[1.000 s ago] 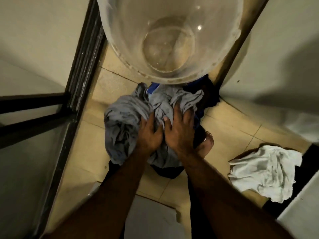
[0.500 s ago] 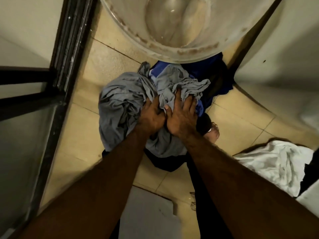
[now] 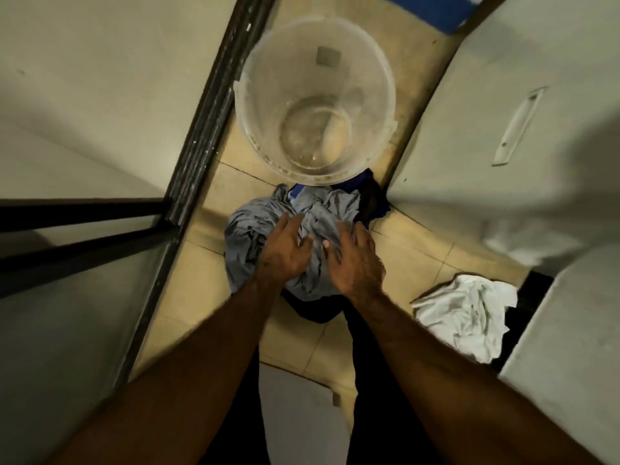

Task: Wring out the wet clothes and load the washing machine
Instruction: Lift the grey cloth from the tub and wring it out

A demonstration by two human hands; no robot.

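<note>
A crumpled grey garment [image 3: 250, 234] lies in a heap on the tiled floor, over dark blue cloth [image 3: 377, 203]. My left hand [image 3: 283, 251] rests on the heap's middle with fingers spread. Beside it, my right hand [image 3: 357, 260] lies flat on the same grey garment, fingers apart. Neither hand grips a fold. Just beyond the heap stands a clear plastic bucket [image 3: 248, 105] with a little water at its bottom. A white cloth [image 3: 464, 317] lies bunched on the floor to the right.
A dark metal door frame [image 3: 208, 122] runs along the left. A white appliance wall with a recessed handle [image 3: 516, 127] curves along the right. A blue object [image 3: 432, 10] sits at the top. The floor strip between them is narrow.
The view has pulled back, so the whole bucket now shows. Both hands have loosened from pressing into the grey garment and now lie on it with fingers spread.
</note>
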